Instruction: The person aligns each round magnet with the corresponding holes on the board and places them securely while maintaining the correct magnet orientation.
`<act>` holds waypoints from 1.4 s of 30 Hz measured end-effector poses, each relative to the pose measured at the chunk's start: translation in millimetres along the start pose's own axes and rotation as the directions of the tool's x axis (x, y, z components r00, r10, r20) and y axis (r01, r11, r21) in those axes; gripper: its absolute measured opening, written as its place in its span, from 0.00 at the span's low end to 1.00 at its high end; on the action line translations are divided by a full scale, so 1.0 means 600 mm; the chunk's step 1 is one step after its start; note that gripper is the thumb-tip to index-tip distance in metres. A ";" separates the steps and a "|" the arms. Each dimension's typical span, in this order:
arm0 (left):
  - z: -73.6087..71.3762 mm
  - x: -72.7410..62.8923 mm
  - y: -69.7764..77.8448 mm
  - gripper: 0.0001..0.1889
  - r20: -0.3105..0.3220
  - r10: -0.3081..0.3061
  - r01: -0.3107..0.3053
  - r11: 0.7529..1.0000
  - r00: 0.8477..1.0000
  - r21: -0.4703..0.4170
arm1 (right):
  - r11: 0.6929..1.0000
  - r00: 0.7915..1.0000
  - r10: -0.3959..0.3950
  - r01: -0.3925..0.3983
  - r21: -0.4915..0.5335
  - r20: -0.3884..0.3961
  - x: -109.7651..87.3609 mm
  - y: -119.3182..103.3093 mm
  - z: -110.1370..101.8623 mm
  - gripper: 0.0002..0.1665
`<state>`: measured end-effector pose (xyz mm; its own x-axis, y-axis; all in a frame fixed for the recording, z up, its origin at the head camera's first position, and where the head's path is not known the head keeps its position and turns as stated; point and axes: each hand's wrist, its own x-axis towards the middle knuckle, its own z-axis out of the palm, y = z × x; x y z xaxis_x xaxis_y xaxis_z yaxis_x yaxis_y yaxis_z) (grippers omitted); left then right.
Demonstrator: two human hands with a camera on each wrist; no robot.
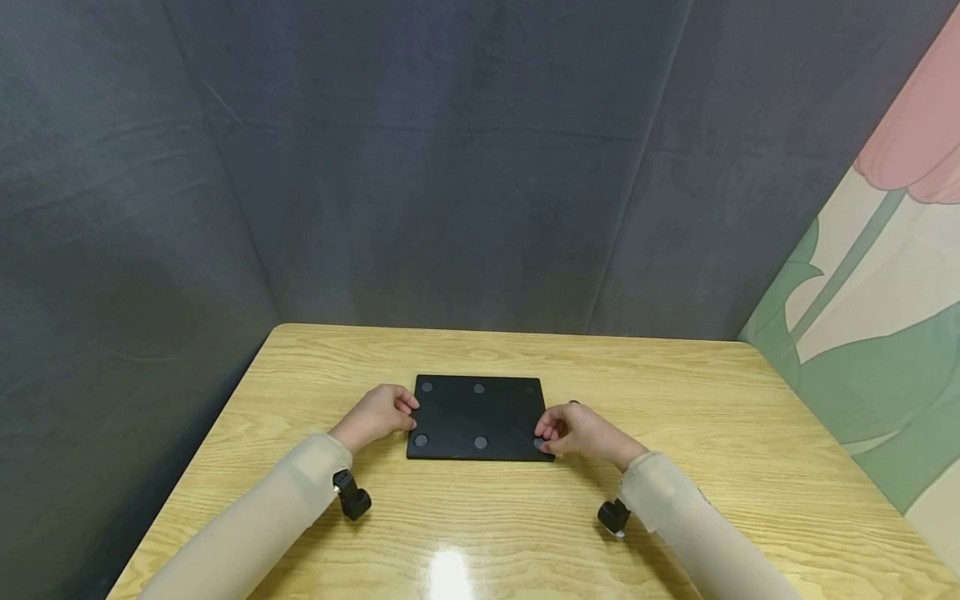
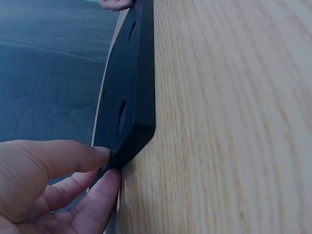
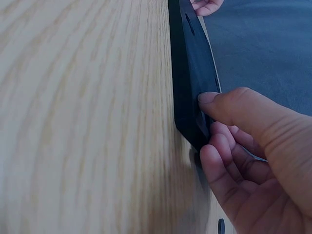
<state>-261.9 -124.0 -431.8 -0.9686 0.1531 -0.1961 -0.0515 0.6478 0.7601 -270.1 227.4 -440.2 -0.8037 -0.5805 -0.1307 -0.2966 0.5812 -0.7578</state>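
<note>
A flat black rectangular board (image 1: 480,415) with shallow round recesses in two rows lies on the wooden table. My left hand (image 1: 381,415) grips its left edge; in the left wrist view the thumb (image 2: 100,155) is at the top face and a finger (image 2: 108,187) is at the side. At the opposite edge, my right hand (image 1: 588,433) holds the board near its front right corner. Its thumb (image 3: 209,98) presses over a recess there, partly hiding it, while the other fingers curl by the side edge.
The wooden table (image 1: 675,400) extends around the board. A small black disc (image 3: 221,226) is on the table beyond the right hand. Dark curtain (image 1: 450,167) hangs behind and at the left, and a flower-patterned panel (image 1: 885,367) stands at the right. Small black cameras (image 1: 354,498) hang below both wrists.
</note>
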 end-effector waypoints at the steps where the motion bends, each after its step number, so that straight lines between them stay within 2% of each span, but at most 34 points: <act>1: 0.000 0.000 0.000 0.11 0.001 0.002 -0.002 1.000 1.000 0.001 | 1.000 1.000 -0.002 0.002 -0.002 -0.001 0.000 0.000 0.000 0.09; 14: 0.001 0.000 -0.001 0.11 -0.008 -0.004 0.004 1.000 1.000 0.003 | 0.999 1.000 -0.017 0.016 -0.030 -0.016 -0.002 0.000 -0.003 0.10; 22: 0.001 0.000 -0.002 0.11 -0.004 0.003 -0.003 1.000 1.000 -0.002 | 0.997 0.990 -0.074 0.069 -0.045 -0.118 -0.007 0.002 -0.023 0.10; 30: 0.001 0.001 -0.001 0.11 -0.005 0.000 0.000 1.000 1.000 -0.005 | 0.996 0.971 -0.078 0.066 -0.063 -0.224 -0.006 0.003 -0.052 0.10; 37: 0.001 0.000 0.000 0.11 -0.004 0.000 0.000 1.000 1.000 -0.008 | 0.998 0.967 -0.063 0.061 -0.014 -0.247 -0.028 -0.059 -0.069 0.09; 42: 0.000 -0.001 0.002 0.11 -0.003 -0.004 0.004 1.000 1.000 -0.010 | 0.999 0.964 -0.039 0.040 -0.001 -0.265 -0.028 -0.057 -0.077 0.07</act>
<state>-261.3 -123.5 -430.7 -0.9689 0.1483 -0.1979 -0.0582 0.6412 0.7651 -270.1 243.4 -382.7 -0.8994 -0.4310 0.0726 -0.3288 0.5578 -0.7621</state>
